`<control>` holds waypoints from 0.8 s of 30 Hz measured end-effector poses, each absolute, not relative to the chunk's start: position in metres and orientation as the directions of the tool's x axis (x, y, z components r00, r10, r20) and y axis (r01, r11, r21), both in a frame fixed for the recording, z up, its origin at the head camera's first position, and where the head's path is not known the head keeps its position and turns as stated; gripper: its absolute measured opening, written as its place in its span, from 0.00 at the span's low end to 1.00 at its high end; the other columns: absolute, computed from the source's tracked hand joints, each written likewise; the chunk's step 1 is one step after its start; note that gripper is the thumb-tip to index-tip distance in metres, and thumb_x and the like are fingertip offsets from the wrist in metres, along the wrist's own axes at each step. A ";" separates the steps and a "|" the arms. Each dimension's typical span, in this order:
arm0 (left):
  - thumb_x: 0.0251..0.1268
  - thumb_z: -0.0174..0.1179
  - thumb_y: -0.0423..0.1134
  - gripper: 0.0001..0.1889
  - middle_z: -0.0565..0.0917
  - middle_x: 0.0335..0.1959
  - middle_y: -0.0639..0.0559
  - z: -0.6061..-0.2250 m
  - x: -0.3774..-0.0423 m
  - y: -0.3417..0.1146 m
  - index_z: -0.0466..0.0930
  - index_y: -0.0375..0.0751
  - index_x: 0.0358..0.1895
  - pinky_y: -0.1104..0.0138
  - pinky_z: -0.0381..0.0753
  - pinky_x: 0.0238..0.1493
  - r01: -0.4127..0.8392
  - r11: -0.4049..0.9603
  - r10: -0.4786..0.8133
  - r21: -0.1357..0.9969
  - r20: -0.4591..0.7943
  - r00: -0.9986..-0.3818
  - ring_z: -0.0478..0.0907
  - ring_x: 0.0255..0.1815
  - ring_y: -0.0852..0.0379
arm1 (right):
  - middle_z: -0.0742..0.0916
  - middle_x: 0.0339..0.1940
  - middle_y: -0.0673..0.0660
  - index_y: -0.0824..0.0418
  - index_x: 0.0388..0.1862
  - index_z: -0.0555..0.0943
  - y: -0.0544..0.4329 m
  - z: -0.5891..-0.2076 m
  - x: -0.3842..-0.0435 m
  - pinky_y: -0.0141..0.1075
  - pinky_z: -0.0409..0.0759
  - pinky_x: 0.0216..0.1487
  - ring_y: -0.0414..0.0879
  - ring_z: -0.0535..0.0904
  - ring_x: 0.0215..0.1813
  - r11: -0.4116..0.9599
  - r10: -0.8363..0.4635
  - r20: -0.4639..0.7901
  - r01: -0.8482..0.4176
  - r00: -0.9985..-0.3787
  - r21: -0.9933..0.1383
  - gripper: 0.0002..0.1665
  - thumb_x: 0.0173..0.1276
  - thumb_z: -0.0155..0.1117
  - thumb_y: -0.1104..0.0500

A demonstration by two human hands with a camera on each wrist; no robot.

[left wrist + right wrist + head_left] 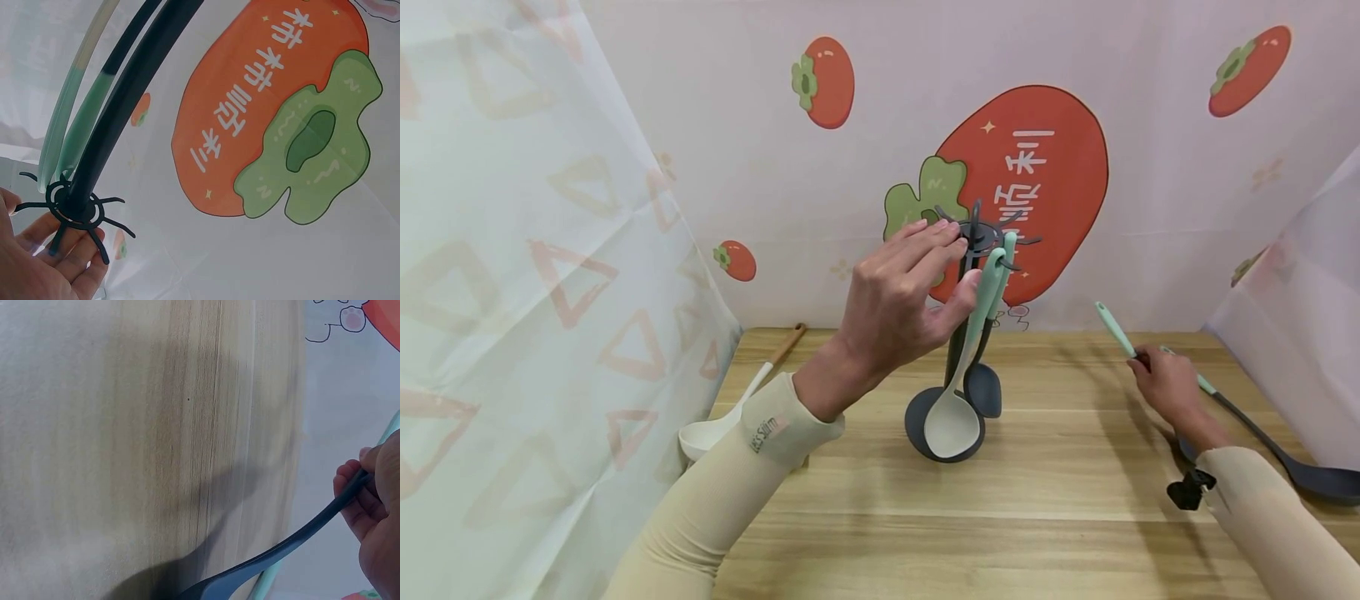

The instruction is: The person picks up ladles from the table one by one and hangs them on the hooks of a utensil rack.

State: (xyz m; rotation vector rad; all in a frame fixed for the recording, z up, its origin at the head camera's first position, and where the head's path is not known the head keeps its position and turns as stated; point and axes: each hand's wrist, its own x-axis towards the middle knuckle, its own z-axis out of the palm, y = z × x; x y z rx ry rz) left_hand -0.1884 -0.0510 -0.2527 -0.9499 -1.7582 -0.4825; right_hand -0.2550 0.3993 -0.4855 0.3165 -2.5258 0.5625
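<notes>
A dark utensil rack (976,240) with a ring of hooks stands upright on the table. My left hand (898,292) rests on its top with extended fingers, the thumb beside the hung handles; the left wrist view shows the fingers (78,256) against the hooks. A pale spoon (952,425) and a dark grey utensil (983,390), both mint-handled, hang there. Over at the right, my right hand (1172,387) grips the dark shaft of another mint-handled utensil (1116,330). In the right wrist view its dark shaft (294,540) widens downward, where its head is cut off.
A dark ladle (1322,482) with a mint handle lies on the table's right side, near the side sheet. At the left lies a white ladle (703,435) with a wooden handle, partly behind my sleeve. A printed sheet (865,183) hangs behind the wooden table (880,533).
</notes>
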 end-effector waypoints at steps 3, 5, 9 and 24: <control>0.67 0.69 0.40 0.16 0.91 0.50 0.37 -0.252 -0.188 -0.051 0.90 0.30 0.50 0.58 0.79 0.70 0.787 0.606 0.370 -0.114 0.916 -0.152 0.90 0.54 0.44 | 0.85 0.26 0.72 0.81 0.40 0.82 0.400 -0.482 -0.252 0.37 0.70 0.19 0.51 0.77 0.20 0.878 -0.101 0.564 -0.340 -0.820 -0.337 0.08 0.65 0.71 0.76; 0.67 0.69 0.40 0.16 0.91 0.50 0.37 -0.252 -0.188 -0.051 0.90 0.29 0.50 0.58 0.79 0.70 0.787 0.606 0.369 -0.113 0.917 -0.152 0.90 0.54 0.43 | 0.86 0.26 0.72 0.81 0.41 0.82 0.400 -0.480 -0.250 0.35 0.69 0.19 0.49 0.76 0.20 0.876 -0.096 0.576 -0.344 -0.812 -0.338 0.08 0.65 0.70 0.76; 0.67 0.69 0.40 0.17 0.91 0.50 0.37 -0.252 -0.188 -0.052 0.90 0.29 0.50 0.58 0.79 0.71 0.788 0.606 0.369 -0.111 0.917 -0.154 0.90 0.55 0.43 | 0.86 0.29 0.74 0.81 0.43 0.82 0.402 -0.478 -0.246 0.33 0.69 0.19 0.51 0.77 0.20 0.880 -0.069 0.581 -0.324 -0.811 -0.347 0.09 0.66 0.70 0.75; 0.67 0.69 0.40 0.17 0.91 0.51 0.37 -0.252 -0.188 -0.051 0.90 0.29 0.50 0.58 0.78 0.71 0.793 0.600 0.376 -0.105 0.912 -0.163 0.90 0.55 0.43 | 0.88 0.33 0.75 0.80 0.47 0.83 0.408 -0.472 -0.228 0.14 0.60 0.26 0.65 0.84 0.29 0.888 -0.014 0.613 -0.292 -0.790 -0.356 0.12 0.66 0.71 0.74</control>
